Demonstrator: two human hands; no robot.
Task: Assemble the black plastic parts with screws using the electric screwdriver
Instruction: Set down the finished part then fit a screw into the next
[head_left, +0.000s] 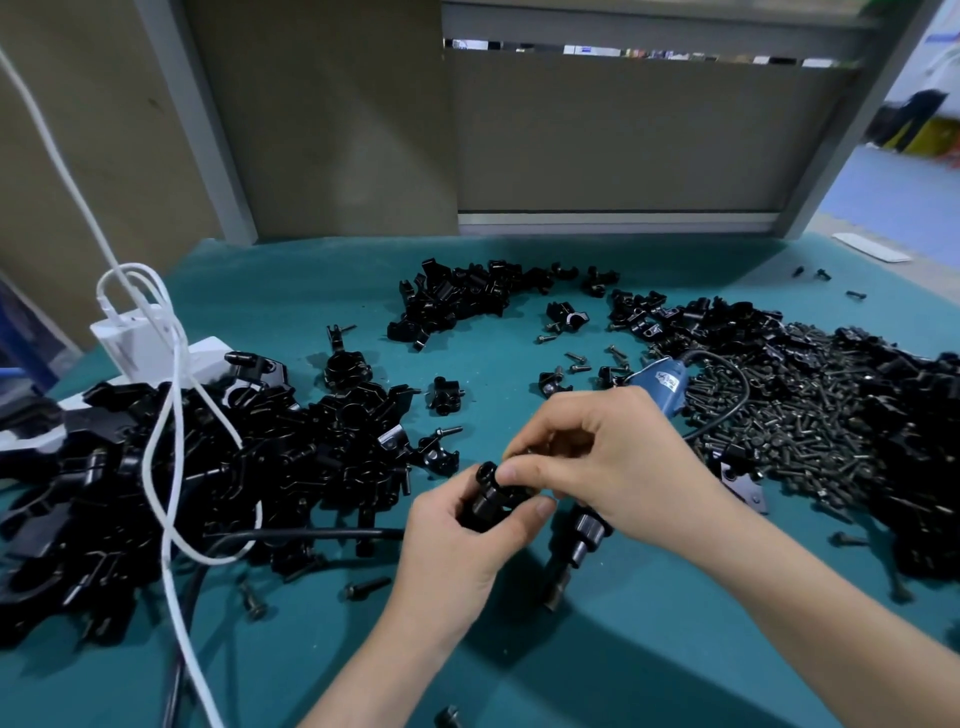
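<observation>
My left hand (457, 540) grips a black plastic part (485, 501) above the teal mat. My right hand (602, 452) pinches the top of the same part with thumb and fingers. The electric screwdriver runs under my right hand: its blue body (662, 382) shows behind the hand and its black nose and bit (576, 545) point down toward the mat in front. A heap of dark screws (795, 415) lies at the right. A big pile of black parts (208, 467) lies at the left.
More black parts lie at the back centre (467, 299) and far right (914, 457). A white power strip (150, 345) with white cables (166, 467) sits at the left. A black cable (311, 532) crosses the mat. Loose screws (363, 587) are scattered on the teal mat (597, 665).
</observation>
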